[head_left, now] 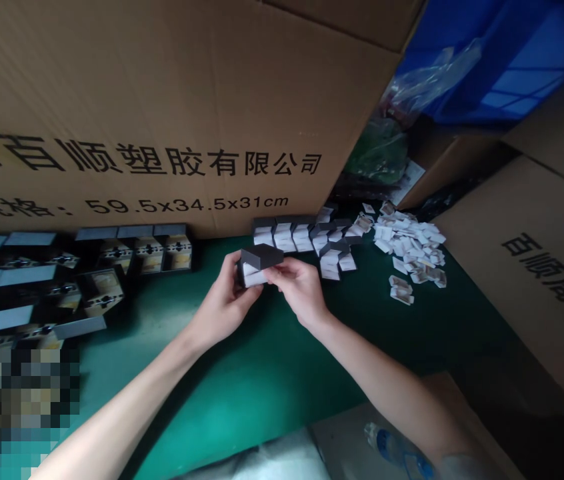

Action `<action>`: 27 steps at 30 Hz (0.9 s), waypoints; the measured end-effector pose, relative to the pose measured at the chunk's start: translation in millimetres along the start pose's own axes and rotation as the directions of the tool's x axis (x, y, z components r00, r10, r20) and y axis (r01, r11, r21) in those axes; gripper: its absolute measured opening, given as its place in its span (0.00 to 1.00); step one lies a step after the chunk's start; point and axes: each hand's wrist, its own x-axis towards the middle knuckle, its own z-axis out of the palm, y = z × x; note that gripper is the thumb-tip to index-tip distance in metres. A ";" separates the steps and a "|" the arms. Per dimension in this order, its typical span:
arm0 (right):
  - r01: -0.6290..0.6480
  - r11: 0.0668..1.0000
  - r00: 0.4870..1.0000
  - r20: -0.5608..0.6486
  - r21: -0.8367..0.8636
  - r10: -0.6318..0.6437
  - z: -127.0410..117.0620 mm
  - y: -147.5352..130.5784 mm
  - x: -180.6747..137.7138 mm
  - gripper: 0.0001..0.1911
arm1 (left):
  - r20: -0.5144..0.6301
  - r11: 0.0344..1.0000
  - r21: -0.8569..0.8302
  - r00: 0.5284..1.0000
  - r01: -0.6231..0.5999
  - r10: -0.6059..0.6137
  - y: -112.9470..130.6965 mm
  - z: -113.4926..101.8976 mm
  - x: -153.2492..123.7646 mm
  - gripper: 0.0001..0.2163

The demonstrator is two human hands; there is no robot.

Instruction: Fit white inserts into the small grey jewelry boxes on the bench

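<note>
My left hand [227,297] is closed round the left side of a small black hinged box [262,257]. Its dark lid stands raised, and a white insert [253,275] shows inside. From the right, my right hand [299,287] has its fingers pinched at the insert and the box's front edge; whether they grip the box or only the insert is partly hidden. Just behind are several similar open black boxes with white inserts [295,238]. To their right lies a heap of loose white inserts [407,240], with a couple lying apart in front.
At left, several open black boxes with beige interiors [147,250] stand in rows on the green tabletop [202,400]. A large cardboard carton [162,100] walls off the back, another carton [522,267] the right. A plastic bottle [397,453] lies below, near the front edge.
</note>
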 end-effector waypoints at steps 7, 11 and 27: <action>0.033 0.999 0.999 0.011 -0.037 -0.033 -0.2 -0.4 1.2 0.19 | -0.001 1.000 0.008 1.000 0.001 -0.001 -0.2 0.5 -0.1 0.22; 0.026 0.999 0.999 0.021 -0.036 -0.026 -1.7 -0.5 2.4 0.16 | 0.007 1.000 0.029 1.000 -0.001 0.001 -3.6 0.6 -1.0 0.23; 0.028 1.000 0.998 0.053 -0.010 -0.027 -2.3 -1.0 0.2 0.17 | 0.047 1.000 0.024 0.999 -0.004 0.003 -2.4 0.4 -3.6 0.22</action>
